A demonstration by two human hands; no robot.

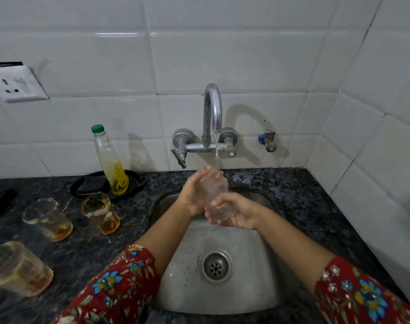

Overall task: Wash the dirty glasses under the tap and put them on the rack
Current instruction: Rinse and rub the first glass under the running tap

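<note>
Over the steel sink [222, 298] I hold a clear glass [217, 195] under water running from the chrome tap [212, 113]. My left hand [194, 195] wraps the glass's upper left side. My right hand [236, 212] grips its lower part from the right. Three dirty glasses with orange residue stand on the dark counter at the left: one [101, 216] nearest the sink, one [48, 219] further left, one [16, 268] at the front left. No rack is in view.
A green-capped bottle of yellow liquid [111, 164] stands on a black dish [133, 181] behind the glasses. A wall socket [16, 86] is at the far left. White tiled walls close the back and right. Granite counter [304, 206] surrounds the sink.
</note>
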